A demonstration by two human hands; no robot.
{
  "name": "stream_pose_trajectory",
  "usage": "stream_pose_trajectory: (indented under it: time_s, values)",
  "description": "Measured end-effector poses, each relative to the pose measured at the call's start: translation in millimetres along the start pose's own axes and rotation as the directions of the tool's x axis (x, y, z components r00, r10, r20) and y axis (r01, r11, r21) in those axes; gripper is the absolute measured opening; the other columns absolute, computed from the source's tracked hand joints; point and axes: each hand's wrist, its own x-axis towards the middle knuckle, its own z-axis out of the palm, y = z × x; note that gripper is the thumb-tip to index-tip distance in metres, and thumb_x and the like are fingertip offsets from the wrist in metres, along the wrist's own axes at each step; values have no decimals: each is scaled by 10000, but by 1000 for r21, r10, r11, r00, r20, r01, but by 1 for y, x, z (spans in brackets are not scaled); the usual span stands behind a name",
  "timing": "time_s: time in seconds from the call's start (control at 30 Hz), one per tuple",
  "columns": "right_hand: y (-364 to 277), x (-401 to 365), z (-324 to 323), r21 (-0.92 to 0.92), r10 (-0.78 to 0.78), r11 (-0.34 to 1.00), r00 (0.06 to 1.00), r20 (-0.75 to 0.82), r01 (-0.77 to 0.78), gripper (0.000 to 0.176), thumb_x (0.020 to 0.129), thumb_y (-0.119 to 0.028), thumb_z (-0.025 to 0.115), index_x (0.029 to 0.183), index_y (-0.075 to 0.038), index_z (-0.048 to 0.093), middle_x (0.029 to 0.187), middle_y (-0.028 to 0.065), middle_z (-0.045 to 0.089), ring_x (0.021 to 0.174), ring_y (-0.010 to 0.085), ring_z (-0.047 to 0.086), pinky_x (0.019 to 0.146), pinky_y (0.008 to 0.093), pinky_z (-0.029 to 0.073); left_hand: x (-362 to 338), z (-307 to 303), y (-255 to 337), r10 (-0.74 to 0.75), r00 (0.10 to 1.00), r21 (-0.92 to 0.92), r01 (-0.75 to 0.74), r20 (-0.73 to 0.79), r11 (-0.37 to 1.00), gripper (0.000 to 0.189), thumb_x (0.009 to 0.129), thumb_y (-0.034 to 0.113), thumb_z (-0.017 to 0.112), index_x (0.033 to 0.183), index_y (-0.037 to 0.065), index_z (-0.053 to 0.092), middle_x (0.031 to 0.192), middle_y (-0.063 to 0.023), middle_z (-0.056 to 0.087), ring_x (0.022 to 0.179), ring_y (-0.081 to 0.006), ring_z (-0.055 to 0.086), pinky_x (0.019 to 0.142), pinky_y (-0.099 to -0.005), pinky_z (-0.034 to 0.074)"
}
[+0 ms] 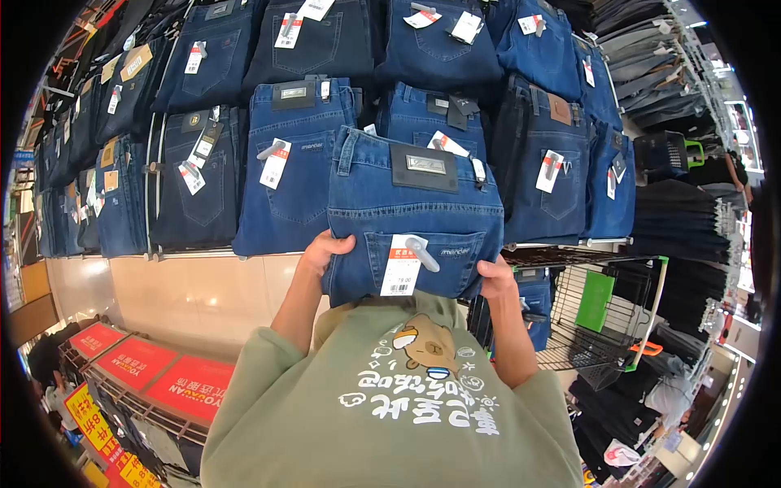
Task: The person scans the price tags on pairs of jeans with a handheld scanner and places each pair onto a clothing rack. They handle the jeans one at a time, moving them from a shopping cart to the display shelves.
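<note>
A folded pair of blue jeans [407, 221] is held up in front of my chest, waistband away from me. It bears a dark waist patch, a white price tag [401, 268] and a grey security tag [423, 254] on its back pocket. My left hand [329, 248] grips one side edge, thumb on top; my right hand [495, 276] grips the other side the same way. The fingers of both hands are hidden beneath the denim. Just beyond lie stacks of folded jeans, among them a blue pair [297, 175] and a darker pair [543, 191].
Tiered racks of tagged jeans [203, 175] stretch ahead. At the right stands a wire shopping cart [626, 325] with a green panel, near hanging dark trousers [679, 244]. Red signs [134, 362] top a rack at the lower left, beside the pale tiled floor [195, 293].
</note>
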Motion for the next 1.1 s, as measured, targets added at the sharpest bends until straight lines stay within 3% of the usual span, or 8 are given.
stream_pose_trajectory:
  time_s: [0.17,0.23,0.33,0.43,0.47,0.57,0.7,1.1]
  values:
    - [5,-1,-21,152,49,987,999,12,-51,787,668,-91,738,1352,61,381,1248,205,557,1101,326,585,994,436,448,9,3,-14,-29,998,19,30,-55,999,701,731,198,748,1301,-75,445,1227,-225,572,1115,-347,582,983,-459,461]
    - [-3,-1,-3,185,70,981,995,-69,-56,756,666,-61,710,1340,69,394,1227,218,568,1062,350,602,990,444,456,16,1,-23,93,989,-182,-71,117,981,822,677,301,777,1314,-84,428,1248,-241,551,1141,-358,562,995,-482,443]
    - [-28,0,10,108,100,991,970,-221,-78,717,651,-38,687,1312,67,431,1201,219,582,1052,355,602,988,439,453,17,14,-22,83,996,-288,-69,36,955,895,631,330,778,1329,-90,407,1282,-245,524,1165,-366,541,1010,-490,424]
    - [-54,-7,15,-83,-136,988,986,-98,128,720,616,-31,685,1278,109,440,1141,249,602,1051,368,609,950,467,484,9,38,-17,144,989,-163,-146,-24,976,906,584,233,787,1335,-93,399,1294,-234,519,1170,-360,538,1004,-466,425]
    - [-60,-8,13,-103,-176,980,982,-71,168,745,601,-48,704,1281,99,436,1137,223,607,1042,349,609,953,442,469,10,60,-12,196,956,120,-226,219,967,953,518,148,795,1349,-85,389,1296,-216,524,1179,-341,534,993,-434,427]
    - [-87,8,1,-253,-169,955,985,-28,157,751,614,-74,722,1289,82,431,1158,184,602,1031,313,606,953,420,452,23,99,11,168,977,476,-87,-130,875,734,604,67,768,1277,-29,489,1188,-148,613,1080,-296,600,958,-400,451]
    - [-99,86,-35,-310,-94,951,943,-318,-10,455,808,-8,649,1236,31,501,1141,125,609,1007,216,598,886,340,479,108,96,10,161,772,349,83,-615,933,446,871,150,642,1213,-68,457,1140,-195,603,1015,-290,627,879,-439,528]
    - [-68,125,-89,-463,25,863,931,-365,-204,475,816,-57,671,1249,18,491,1122,145,622,991,227,617,871,353,500,140,37,-7,46,835,400,214,-549,891,626,785,187,725,1306,-16,442,1185,-176,590,1063,-281,600,931,-413,493]
